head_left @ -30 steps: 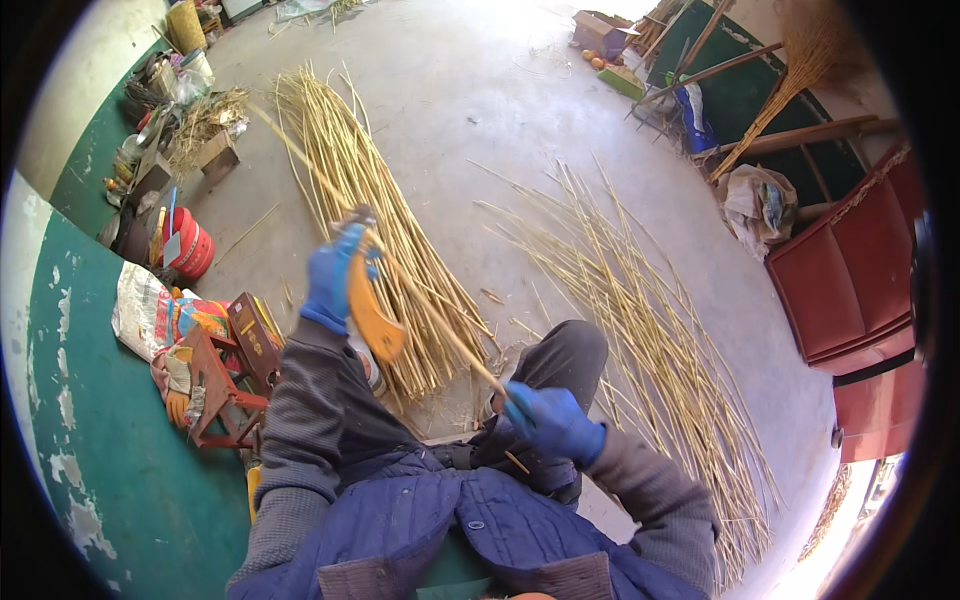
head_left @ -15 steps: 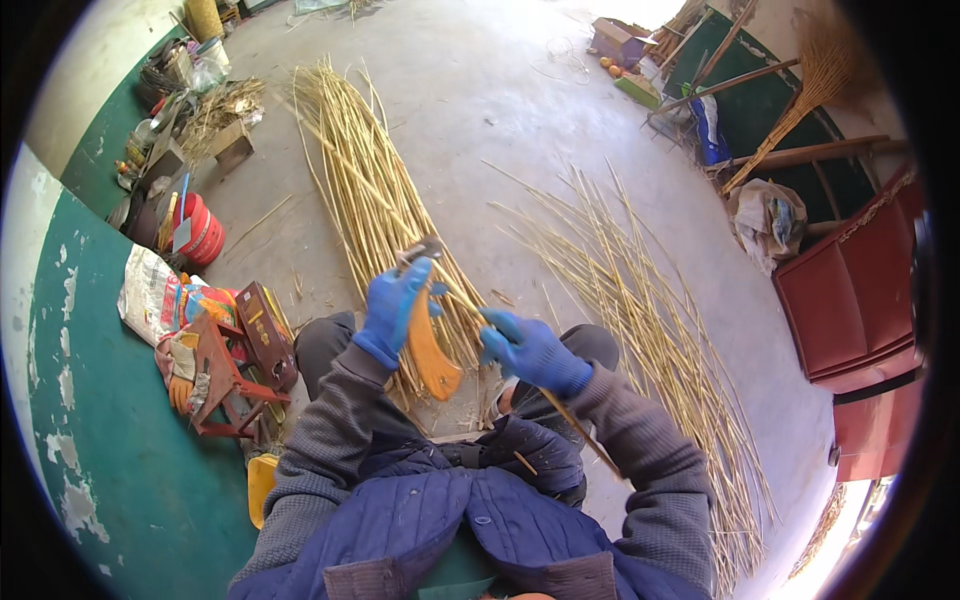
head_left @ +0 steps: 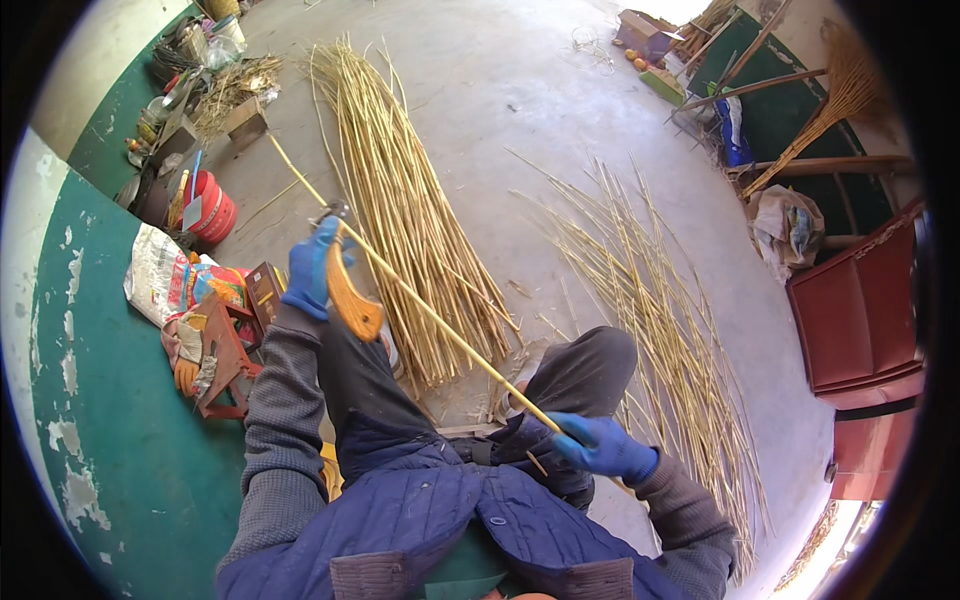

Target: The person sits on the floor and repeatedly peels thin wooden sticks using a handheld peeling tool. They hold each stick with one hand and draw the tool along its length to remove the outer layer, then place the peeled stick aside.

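Observation:
My left hand [head_left: 310, 268], in a blue glove, is closed on a tool with a curved wooden handle [head_left: 352, 305]. Its dark metal head [head_left: 336, 211] sits at my fingertips, and its exact kind is unclear. A long thin yellow stalk [head_left: 430, 318] passes by the metal head and slants down to my right hand [head_left: 606, 448], also gloved in blue, which is wrapped round the lower part. Between my knees and beyond lies a thick bundle of straight stalks [head_left: 400, 200] on the floor. A looser spread of thin stalks [head_left: 665, 330] lies to my right.
At left stand a red bucket [head_left: 210, 212], a reddish stool [head_left: 228, 360] and a printed sack [head_left: 155, 275]. A cardboard box [head_left: 246, 122] is farther off. On the right are a dark red panelled piece [head_left: 855, 305], a whitish bag [head_left: 785, 225] and a broom [head_left: 815, 125].
My left hand with the tool has moved left, away from my right hand. My right hand has come down and right along with the stalk, which now stretches long between them.

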The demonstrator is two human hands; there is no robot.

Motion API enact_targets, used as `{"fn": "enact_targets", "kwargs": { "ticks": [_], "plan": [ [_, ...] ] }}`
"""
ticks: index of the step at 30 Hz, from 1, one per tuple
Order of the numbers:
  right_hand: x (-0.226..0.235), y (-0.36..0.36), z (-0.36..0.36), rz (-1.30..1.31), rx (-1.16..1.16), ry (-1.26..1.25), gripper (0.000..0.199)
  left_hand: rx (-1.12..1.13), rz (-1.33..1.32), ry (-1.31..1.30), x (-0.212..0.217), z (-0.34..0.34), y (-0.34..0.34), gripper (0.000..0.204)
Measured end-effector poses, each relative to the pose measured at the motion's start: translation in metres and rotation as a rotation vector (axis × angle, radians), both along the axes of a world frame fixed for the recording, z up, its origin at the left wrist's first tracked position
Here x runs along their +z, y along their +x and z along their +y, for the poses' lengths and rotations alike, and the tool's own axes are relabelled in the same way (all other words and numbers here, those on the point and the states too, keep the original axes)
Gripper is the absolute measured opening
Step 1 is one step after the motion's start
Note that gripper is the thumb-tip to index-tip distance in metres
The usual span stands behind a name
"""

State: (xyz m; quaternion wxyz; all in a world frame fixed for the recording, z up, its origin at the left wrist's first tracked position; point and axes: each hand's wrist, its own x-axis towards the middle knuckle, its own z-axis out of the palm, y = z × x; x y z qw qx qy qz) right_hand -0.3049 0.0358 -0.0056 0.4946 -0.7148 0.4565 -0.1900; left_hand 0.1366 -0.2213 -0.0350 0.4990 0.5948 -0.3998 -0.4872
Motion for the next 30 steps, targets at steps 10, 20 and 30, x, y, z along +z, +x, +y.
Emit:
{"fn": "enact_targets", "kwargs": {
  "ticks": [10, 20, 30],
  "plan": [
    [-0.031, 0.083, -0.103, 0.184, -0.186, -0.545, 0.021, -0.313, 0.211, 0.169, -0.004, 0.068, -0.12, 0.049],
    [0.011, -0.03, 0.059, 0.355, -0.001, -0.449, 0.042, 0.127, 0.085, 0.038, -0.025, -0.046, 0.146, 0.05],
    [0.008, -0.084, 0.011, 0.584, -0.264, -0.662, 0.034, -0.159, -0.078, 0.118, -0.024, 0.004, -0.008, 0.052]
  ]
}}
